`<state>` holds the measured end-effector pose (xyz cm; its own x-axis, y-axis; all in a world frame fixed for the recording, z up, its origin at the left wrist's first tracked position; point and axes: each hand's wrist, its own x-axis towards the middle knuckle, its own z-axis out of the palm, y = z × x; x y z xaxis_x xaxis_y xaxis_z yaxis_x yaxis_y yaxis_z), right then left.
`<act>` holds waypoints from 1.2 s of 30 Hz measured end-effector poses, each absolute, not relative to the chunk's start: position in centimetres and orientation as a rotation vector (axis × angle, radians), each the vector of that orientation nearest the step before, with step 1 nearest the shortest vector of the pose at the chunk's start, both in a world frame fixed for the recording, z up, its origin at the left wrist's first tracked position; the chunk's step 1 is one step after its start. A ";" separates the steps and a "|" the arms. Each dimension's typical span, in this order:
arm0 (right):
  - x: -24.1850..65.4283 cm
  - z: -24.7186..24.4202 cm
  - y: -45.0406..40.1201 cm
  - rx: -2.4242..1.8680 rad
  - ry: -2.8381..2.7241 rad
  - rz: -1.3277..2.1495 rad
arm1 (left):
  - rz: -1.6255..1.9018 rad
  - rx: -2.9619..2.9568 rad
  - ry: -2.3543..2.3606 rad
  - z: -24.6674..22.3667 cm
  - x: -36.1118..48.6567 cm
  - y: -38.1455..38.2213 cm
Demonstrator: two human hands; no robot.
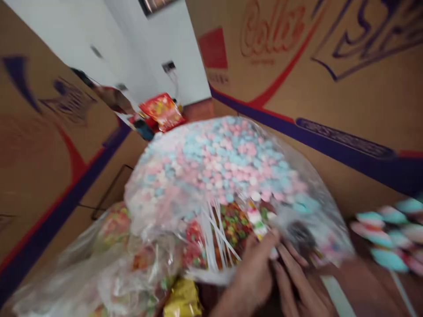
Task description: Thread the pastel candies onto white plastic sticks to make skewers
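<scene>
A big clear plastic bag (218,167) full of small pink, blue and white sweets fills the middle of the blurred view. Under it lie white-sticked lollipops (221,233) in bright wrappers. My left hand (254,273) grips the bag's lower right edge, thumb on the plastic. My right hand (297,286) lies just beside it with its fingers stretched against the same edge; whether it grips is unclear.
Tall printed cardboard boxes (330,66) wall in both sides. More clear bags of sweets (109,264) lie lower left, a yellow packet (183,299) below. Pink-and-turquoise swirl lollipops (390,237) sit at right. A red snack packet (163,110) lies beyond, near a white wall.
</scene>
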<state>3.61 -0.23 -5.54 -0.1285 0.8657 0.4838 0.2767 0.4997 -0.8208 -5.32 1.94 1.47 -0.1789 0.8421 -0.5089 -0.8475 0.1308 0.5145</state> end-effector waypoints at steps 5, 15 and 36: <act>5.0 -2.0 -0.4 -1.026 -1.665 0.808 | 1.418 0.067 0.866 2.4 -5.5 1.6; 7.5 2.6 -3.4 -0.994 -1.577 1.168 | 1.518 0.258 0.868 5.2 -7.0 -2.1; 6.4 0.3 -6.0 -0.697 -2.024 0.331 | 1.689 0.289 0.964 4.8 -5.4 -4.5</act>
<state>6.36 -5.95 0.27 -0.3988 0.5956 0.6973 0.3426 0.8021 -0.4891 -5.43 -4.49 4.78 -0.3554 0.8926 -0.2775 -0.6929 -0.0523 0.7192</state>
